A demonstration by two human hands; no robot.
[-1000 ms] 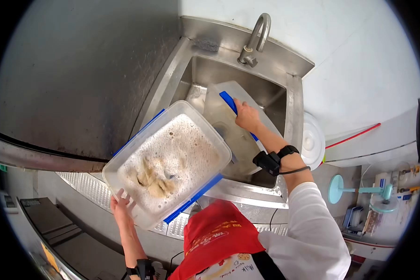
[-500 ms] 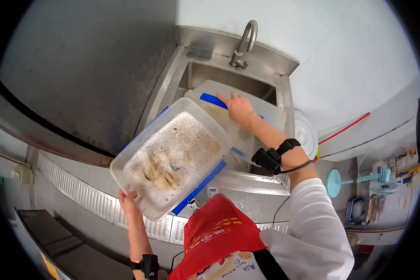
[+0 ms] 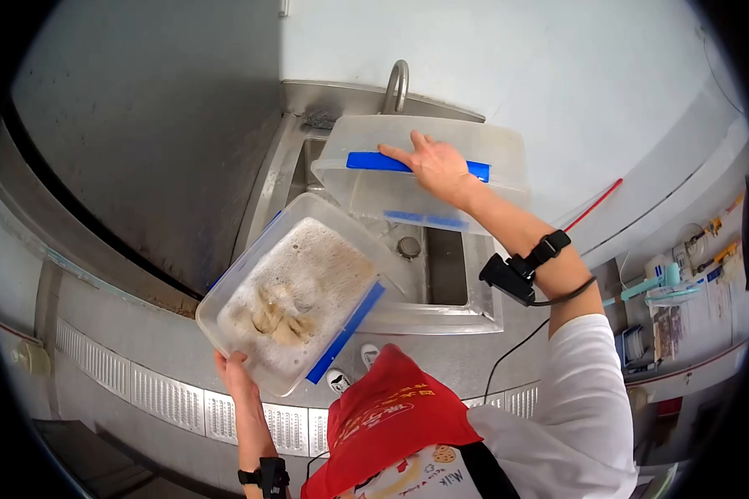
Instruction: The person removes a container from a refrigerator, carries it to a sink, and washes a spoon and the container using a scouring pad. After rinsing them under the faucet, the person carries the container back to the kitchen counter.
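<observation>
L hand [image 3: 235,378], bottom left: fingers clenched on the near corner of the tub [image 3: 295,291], thumb on the rim, palm under. The tub is clear plastic w/ a blue clip [image 3: 345,331] on its right side. It's held in the air, tilted, far corner over the front-left edge of the sink [image 3: 441,320]. Inside: brownish foamy water w/ a few pale lumps near the low end; can't tell what they are.

Sink is steel. The drain [image 3: 407,247] shows and looks unblocked, w/ the tap [image 3: 397,83] at the back.

R hand [image 3: 437,170], upper right: fingers spread across the top and gripping the lid [image 3: 366,191], index along its blue clip. The lid is clear, up off the sink, hanging above the basin and just past the tub's far corner. Can't tell if the two touch. Black strap unit [image 3: 516,270] on the R wrist, cable running back to the sleeve.

Step in hand, as I read it: wash-up at the sink, one piece in each hand, dirty water not yet out of the tub.

Next move calls for a firm one-hand hold, since the tub is heavy and wet at one corner. It also needs a slow tilt toward the basin so foam doesn't go over the front edge onto the red apron [image 3: 391,416], w/ the lid kept clear of the pour path.
</observation>
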